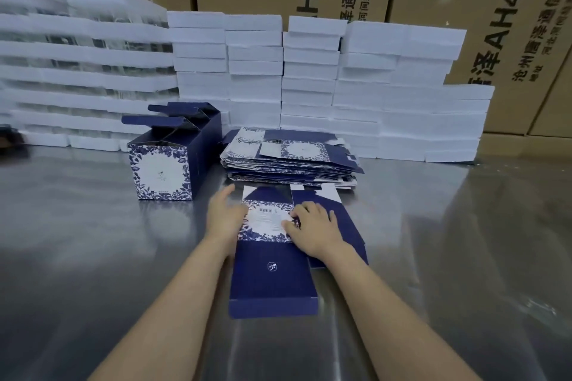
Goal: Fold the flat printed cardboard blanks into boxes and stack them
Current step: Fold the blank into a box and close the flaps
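A navy and white floral printed blank (272,275) lies flat on the metal table (93,257) in front of me, its long navy flap pointing toward me. My left hand (223,216) rests against the blank's left edge with fingers fairly straight. My right hand (312,227) lies on the right part of the printed panel, fingertips curled at the label. Behind it sits a pile of flat blanks (291,161). Two folded boxes (173,155) with open top flaps stand to the left, one behind the other.
Rows of stacked white foam trays (309,80) line the back of the table, with taller stacks holding clear glass items (86,65) at the left. Large brown shipping cartons (495,25) rise behind them. The metal table surface extends to both sides.
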The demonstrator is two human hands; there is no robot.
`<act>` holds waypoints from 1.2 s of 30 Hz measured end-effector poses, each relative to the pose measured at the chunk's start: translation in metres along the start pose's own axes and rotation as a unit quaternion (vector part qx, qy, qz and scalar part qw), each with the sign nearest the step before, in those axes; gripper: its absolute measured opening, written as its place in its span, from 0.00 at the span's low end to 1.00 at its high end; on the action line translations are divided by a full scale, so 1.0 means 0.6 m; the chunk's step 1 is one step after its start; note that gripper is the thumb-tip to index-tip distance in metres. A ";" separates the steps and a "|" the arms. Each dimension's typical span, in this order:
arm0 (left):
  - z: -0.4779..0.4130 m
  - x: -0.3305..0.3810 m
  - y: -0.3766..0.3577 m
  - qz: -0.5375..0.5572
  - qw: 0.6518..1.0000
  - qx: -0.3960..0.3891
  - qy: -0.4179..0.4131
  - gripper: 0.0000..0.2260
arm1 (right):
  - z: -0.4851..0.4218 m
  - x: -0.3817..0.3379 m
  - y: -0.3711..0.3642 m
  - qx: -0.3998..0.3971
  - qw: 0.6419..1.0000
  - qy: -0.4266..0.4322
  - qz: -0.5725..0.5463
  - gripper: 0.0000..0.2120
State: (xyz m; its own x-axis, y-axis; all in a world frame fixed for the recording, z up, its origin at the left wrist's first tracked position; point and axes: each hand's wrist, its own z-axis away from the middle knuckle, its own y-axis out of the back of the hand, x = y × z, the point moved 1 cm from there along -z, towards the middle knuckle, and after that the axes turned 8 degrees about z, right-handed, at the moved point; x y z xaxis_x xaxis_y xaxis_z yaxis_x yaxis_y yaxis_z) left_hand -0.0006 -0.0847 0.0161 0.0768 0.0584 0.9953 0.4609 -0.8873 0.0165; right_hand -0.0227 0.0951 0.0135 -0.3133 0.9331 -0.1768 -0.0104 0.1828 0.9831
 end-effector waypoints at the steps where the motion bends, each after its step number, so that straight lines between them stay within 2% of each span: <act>1: -0.001 0.003 0.004 -0.123 0.987 0.020 -0.101 0.24 | -0.004 0.001 -0.010 0.003 1.000 0.002 -0.004 0.20; 2: 0.000 0.003 0.000 -0.226 0.956 0.002 -0.187 0.24 | -0.009 0.002 -0.018 -0.007 1.000 0.005 0.000 0.21; 3: 0.004 0.000 -0.009 -0.298 0.924 -0.055 -0.234 0.23 | -0.013 0.002 -0.022 -0.019 1.000 0.006 0.005 0.22; 5: 0.010 -0.015 -0.033 -0.421 0.864 -0.199 -0.192 0.21 | -0.018 0.004 -0.026 -0.036 0.999 0.003 0.007 0.25; 6: 0.010 -0.021 -0.041 -0.476 0.835 -0.234 -0.148 0.22 | -0.019 0.004 -0.026 -0.042 0.999 0.002 0.008 0.25; 8: 0.007 -0.020 -0.049 -0.529 0.806 -0.245 -0.104 0.23 | -0.018 0.003 -0.024 -0.047 0.999 -0.004 0.007 0.26; 10: 0.007 -0.018 -0.049 -0.548 0.798 -0.236 -0.083 0.24 | -0.017 0.011 -0.020 -0.037 0.999 -0.028 0.012 0.27; 15: 0.012 -0.019 -0.039 -0.547 0.816 -0.184 -0.026 0.28 | 0.000 0.090 -0.004 -0.033 0.979 -0.191 0.070 0.32; 18: 0.016 -0.019 -0.033 -0.526 0.835 -0.157 -0.037 0.29 | 0.002 0.122 0.001 -0.005 0.979 -0.202 0.025 0.31; 20: 0.017 -0.018 -0.025 -0.474 0.866 -0.147 -0.054 0.28 | 0.001 0.123 0.005 0.044 0.979 -0.198 -0.035 0.24; 23: 0.017 -0.008 -0.016 -0.315 0.940 -0.111 -0.070 0.23 | 0.008 0.120 0.019 0.140 0.956 -0.204 -0.158 0.14; 25: 0.016 0.001 -0.011 -0.163 0.981 -0.095 -0.055 0.21 | 0.012 0.121 0.028 0.223 0.911 -0.188 -0.291 0.11; 27: 0.018 0.008 -0.007 0.001 0.995 -0.096 -0.040 0.19 | 0.019 0.118 0.035 0.271 0.822 -0.148 -0.479 0.10; 28: 0.018 0.011 -0.006 0.060 0.993 -0.093 -0.038 0.18 | 0.022 0.117 0.038 0.268 0.778 -0.129 -0.554 0.10; 30: 0.015 0.014 -0.008 0.129 0.987 -0.094 -0.017 0.16 | 0.021 0.114 0.043 0.211 0.703 -0.079 -0.675 0.10; 31: 0.014 0.015 -0.012 0.150 0.983 -0.104 -0.003 0.16 | 0.020 0.111 0.043 0.172 0.679 -0.048 -0.712 0.13; 32: 0.016 0.015 -0.014 0.165 0.979 -0.116 0.010 0.16 | 0.017 0.106 0.042 0.140 0.682 -0.019 -0.717 0.16; 35: 0.021 0.012 -0.020 0.186 0.973 -0.127 0.055 0.10 | 0.013 0.089 0.034 0.094 0.772 0.037 -0.628 0.22; 36: 0.024 0.012 -0.022 0.196 0.971 -0.122 0.060 0.09 | 0.012 0.086 0.031 0.085 0.788 0.044 -0.608 0.25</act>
State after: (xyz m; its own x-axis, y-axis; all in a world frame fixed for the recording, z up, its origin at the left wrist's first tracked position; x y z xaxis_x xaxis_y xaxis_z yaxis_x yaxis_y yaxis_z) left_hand 0.0068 -0.0661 0.0219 0.0942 -0.3468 0.9332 0.1924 -0.9134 -0.3588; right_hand -0.0320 0.1487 0.0222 -0.2349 0.0127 -0.9719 -0.2280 0.9713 0.0678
